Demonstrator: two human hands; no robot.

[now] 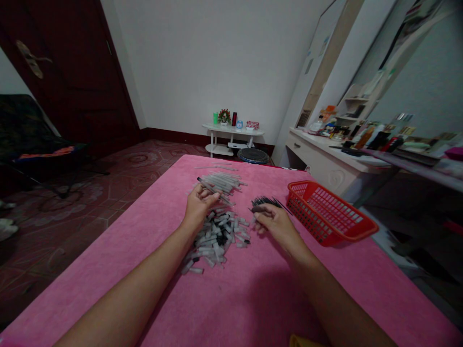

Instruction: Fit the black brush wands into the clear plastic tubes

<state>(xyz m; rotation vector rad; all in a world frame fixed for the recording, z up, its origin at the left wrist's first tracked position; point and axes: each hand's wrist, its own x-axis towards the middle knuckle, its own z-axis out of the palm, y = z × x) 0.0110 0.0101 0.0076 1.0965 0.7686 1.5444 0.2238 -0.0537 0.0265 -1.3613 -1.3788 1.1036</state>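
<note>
My left hand (199,206) is closed on a slim grey tube with a black end (203,183), held over a pile of similar slim, pale grey tubes (226,180). Just below that hand lies a heap of short translucent caps (215,241), with several black pieces mixed in. On the right, my right hand (273,220) pinches a thin black stick (257,209) between thumb and fingers. Right behind it is a bundle of thin black sticks (269,199), partly covered by the hand. What exactly these parts belong to does not show.
A red plastic basket (334,231) stands to the right on the pink cloth-covered table (238,299). Beyond the far edge are a round dark stool (253,155) and a small white shelf table (213,128). A dresser (321,154) with bottles is at the right.
</note>
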